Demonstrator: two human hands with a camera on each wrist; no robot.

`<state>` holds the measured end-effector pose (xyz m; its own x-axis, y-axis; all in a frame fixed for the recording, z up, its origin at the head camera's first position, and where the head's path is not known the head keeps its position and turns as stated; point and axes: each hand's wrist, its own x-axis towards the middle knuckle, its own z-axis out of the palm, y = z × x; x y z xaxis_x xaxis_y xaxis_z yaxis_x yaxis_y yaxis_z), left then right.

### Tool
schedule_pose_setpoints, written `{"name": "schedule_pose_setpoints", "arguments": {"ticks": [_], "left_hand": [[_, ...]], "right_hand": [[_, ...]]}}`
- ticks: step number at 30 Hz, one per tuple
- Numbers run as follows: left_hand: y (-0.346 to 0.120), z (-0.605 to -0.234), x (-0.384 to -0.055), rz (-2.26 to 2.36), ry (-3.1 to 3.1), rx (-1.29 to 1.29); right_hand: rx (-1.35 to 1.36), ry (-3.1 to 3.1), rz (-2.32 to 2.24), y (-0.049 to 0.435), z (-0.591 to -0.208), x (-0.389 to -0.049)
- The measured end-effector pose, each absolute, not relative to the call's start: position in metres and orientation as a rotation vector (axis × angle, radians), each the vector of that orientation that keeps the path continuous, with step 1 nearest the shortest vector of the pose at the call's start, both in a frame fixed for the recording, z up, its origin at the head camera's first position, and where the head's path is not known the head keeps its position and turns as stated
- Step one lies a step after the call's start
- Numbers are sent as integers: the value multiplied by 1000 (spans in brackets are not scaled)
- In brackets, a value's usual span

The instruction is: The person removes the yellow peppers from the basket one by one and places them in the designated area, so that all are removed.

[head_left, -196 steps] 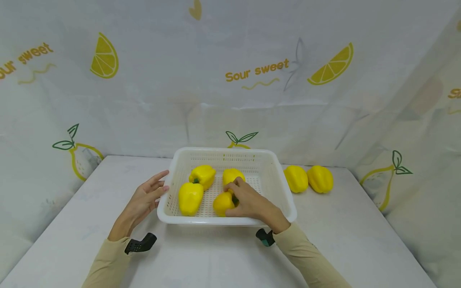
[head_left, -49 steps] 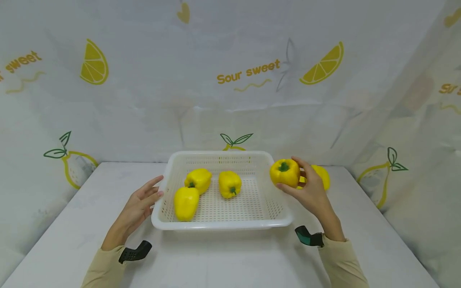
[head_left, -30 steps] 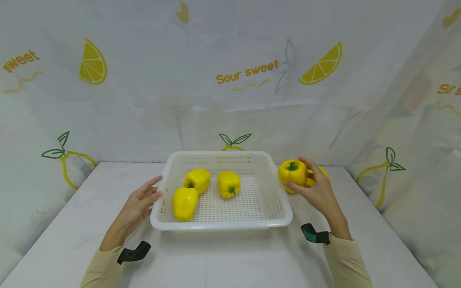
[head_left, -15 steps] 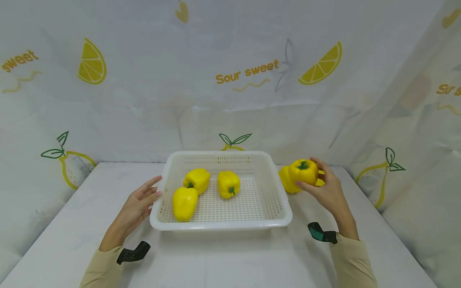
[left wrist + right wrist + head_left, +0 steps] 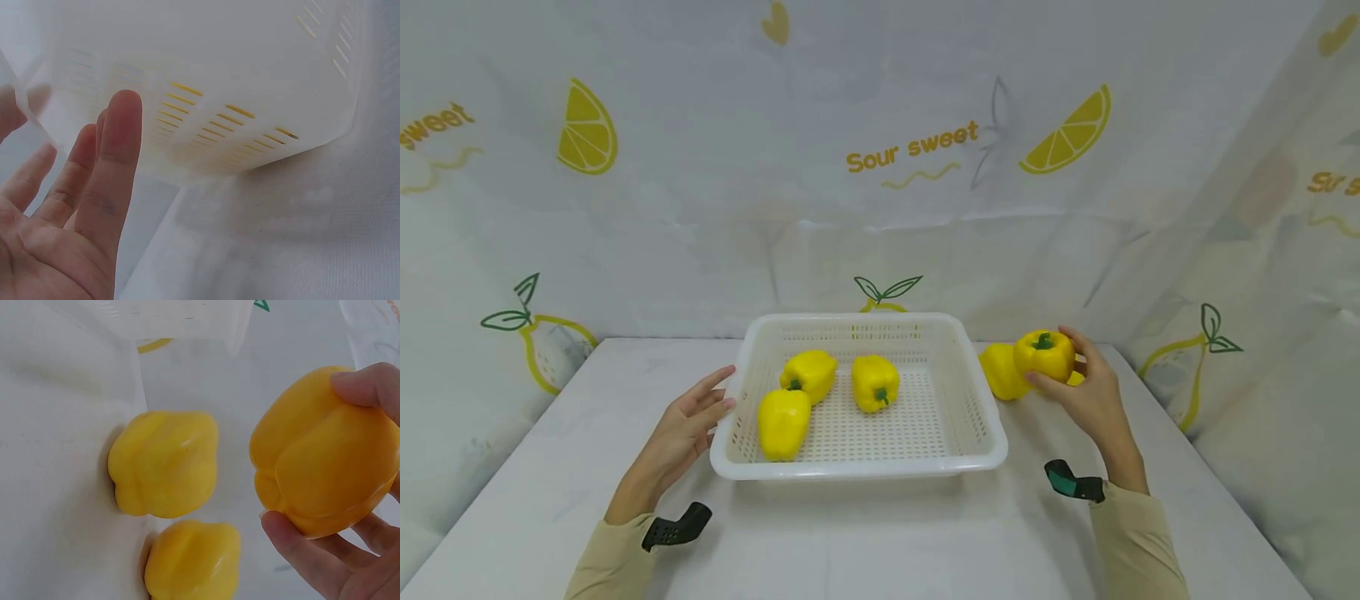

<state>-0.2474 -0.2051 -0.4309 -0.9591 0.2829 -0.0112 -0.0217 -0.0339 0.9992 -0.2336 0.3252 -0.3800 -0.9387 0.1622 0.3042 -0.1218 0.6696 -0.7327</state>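
Note:
My right hand (image 5: 1093, 396) grips a yellow bell pepper (image 5: 1045, 353) between thumb and fingers, its green stem facing up. In the right wrist view this bell pepper (image 5: 328, 450) is held off the table, apart from two others. One of those, a yellow bell pepper (image 5: 1002, 372), lies beside the basket; the other bell pepper (image 5: 195, 559) is mostly behind my right hand in the head view. My left hand (image 5: 677, 437) is at the left side of a white plastic basket (image 5: 857, 471), fingers extended near its rim. Three yellow bell peppers, one of them this pepper (image 5: 875, 385), lie inside.
The basket stands on a white-covered table (image 5: 850, 542). Behind it hangs a white curtain (image 5: 737, 217) with lemon prints and lettering. Black wrist devices, such as the left one (image 5: 677, 527), jut inward from both sleeves.
My right hand took a bell pepper out of the basket and carried it right, past the basket's edge and above the peppers on the table. The left hand stayed at the basket's left side.

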Motion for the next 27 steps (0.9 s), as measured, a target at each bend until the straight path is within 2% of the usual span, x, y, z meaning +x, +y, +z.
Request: {"name": "schedule_pose_setpoints", "arguments": {"ticks": [12, 27], "left_hand": [[-205, -431, -247, 2113, 2013, 309], [-205, -431, -248, 2099, 2032, 295]], "right_hand": [[8, -2491, 999, 344, -389, -244], [-123, -2507, 987, 374, -393, -247]]}}
